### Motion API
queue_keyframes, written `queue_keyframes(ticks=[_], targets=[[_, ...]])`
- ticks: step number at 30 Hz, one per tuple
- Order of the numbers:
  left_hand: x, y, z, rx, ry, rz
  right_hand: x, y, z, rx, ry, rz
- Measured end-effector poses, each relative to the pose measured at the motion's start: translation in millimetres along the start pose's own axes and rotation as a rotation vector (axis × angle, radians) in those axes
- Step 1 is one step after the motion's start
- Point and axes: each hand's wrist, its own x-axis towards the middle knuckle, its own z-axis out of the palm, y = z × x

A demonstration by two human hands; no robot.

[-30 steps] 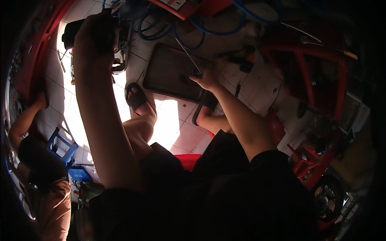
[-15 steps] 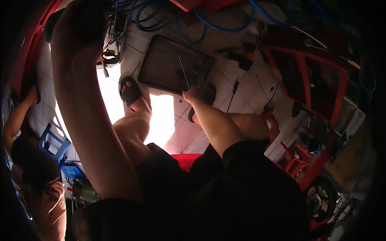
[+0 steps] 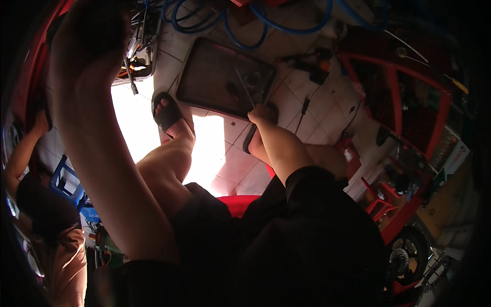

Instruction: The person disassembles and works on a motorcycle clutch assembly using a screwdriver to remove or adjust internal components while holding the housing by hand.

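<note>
My right hand (image 3: 260, 113) is closed around one end of a thin metal rod (image 3: 244, 87), whose other end slants up over a dark shallow tray (image 3: 192, 82) on the tiled floor. Small dark parts (image 3: 254, 79) lie at the tray's right end, too dim to name. My left arm reaches far up at the left, and my left hand (image 3: 97, 25) is lost in deep shadow; its fingers and anything in them cannot be made out. Just right of that hand is an open case of metal tools (image 3: 143, 48).
Blue hose (image 3: 245, 43) coils beyond the tray. On the floor to its right lie a black-and-orange tool (image 3: 320, 66) and a black-handled screwdriver (image 3: 305, 106). A red-framed cabinet (image 3: 394, 97) stands at right. Another person (image 3: 46, 204) is at far left beside a blue stool (image 3: 66, 184).
My right hand has shifted slightly right with the rod. My left arm has moved a little left and up. The whole view has shifted slightly too.
</note>
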Motion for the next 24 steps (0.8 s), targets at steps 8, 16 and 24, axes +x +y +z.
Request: queue_keyframes(ticks=[8,16,24], targets=[[16,-19,20,-0.168,-0.152,-0.075,10,-82,31,0.582,0.395,-0.435],[4,-19,23,-0.081,0.010,0.024,16,-232,2,0.726,0.160,-0.072],[-14,-40,93,-0.057,0.370,0.050,18,-248,-12,0.837,0.050,0.083]])
